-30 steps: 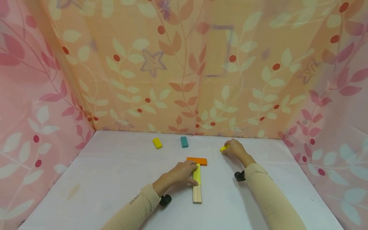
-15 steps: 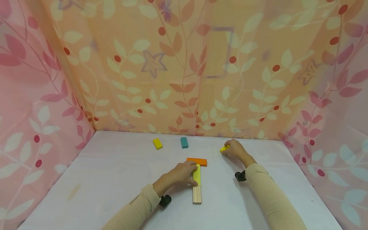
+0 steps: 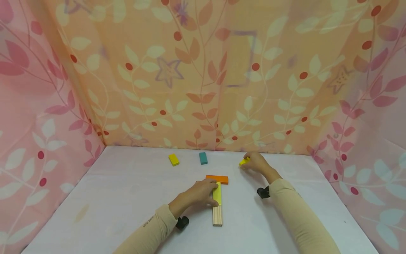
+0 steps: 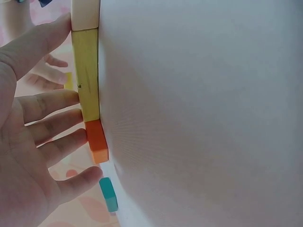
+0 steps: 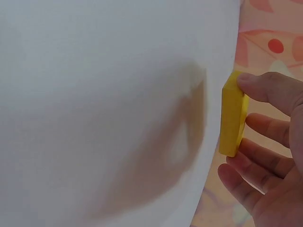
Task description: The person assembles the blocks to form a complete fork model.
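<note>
Pinched between the thumb and fingers of my right hand is a yellow block. It hangs just above the white table at the back right, its shadow beside it in the right wrist view. My left hand rests along a pale yellow block, with fairly straight fingertips touching its side and the thumb at its near end. That block lies end to end with a plain wooden block. Across its far end lies an orange block, which one of my left fingertips seems to touch.
Behind the row, a teal block and another yellow block lie apart on the white table. A flowered cloth wall rises along the back edge, with pink cloth at both sides.
My right hand has shifted slightly left with the yellow block in the last half second. My left hand and the blocks on the table stay as they were.
</note>
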Tool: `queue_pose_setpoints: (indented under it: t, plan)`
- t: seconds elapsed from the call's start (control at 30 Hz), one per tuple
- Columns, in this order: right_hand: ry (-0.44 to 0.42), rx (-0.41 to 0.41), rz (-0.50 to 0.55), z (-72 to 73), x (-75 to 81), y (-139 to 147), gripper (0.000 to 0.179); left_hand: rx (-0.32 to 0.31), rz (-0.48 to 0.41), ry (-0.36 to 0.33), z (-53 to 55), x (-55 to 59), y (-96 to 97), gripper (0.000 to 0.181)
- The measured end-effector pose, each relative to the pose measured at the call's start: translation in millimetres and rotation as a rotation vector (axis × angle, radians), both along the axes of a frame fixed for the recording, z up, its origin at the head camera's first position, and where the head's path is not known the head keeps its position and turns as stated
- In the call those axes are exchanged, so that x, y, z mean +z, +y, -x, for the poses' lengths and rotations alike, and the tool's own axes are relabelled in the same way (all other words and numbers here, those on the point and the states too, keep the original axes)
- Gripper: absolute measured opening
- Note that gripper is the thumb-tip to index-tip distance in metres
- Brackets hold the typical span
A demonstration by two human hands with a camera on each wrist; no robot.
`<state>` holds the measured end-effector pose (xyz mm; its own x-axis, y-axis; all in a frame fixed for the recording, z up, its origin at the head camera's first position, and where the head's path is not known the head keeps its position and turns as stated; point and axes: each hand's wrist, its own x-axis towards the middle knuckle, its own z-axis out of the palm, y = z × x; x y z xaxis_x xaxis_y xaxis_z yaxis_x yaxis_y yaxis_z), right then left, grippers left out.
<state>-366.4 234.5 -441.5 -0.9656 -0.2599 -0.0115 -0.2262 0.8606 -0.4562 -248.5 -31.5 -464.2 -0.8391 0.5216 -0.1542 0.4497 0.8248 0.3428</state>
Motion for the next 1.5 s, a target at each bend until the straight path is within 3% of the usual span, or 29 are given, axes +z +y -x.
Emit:
queue_pose_setpoints:
  t: [0.4,0.7,1.2,1.5]
  plan:
    - [-0.007,0.027,0.012,-2.1,9.2,-19,0.038,0.008,0.002,-0.006,1.0,-0.3,-0.9,0.073]
    - [0.057,0.096,0.009,-3.7,9.2,-30,0.038,0.008,0.001,-0.011,1.3,0.1,-1.1,0.073]
    - [0.006,0.142,-0.021,-7.9,3.9,-50,0.041,0.034,0.018,-0.024,3.3,-1.9,2.4,0.069]
    - [-0.038,0.117,-0.022,-8.7,-3.9,-58,0.044,0.053,0.019,-0.033,3.5,-2.4,2.6,0.071]
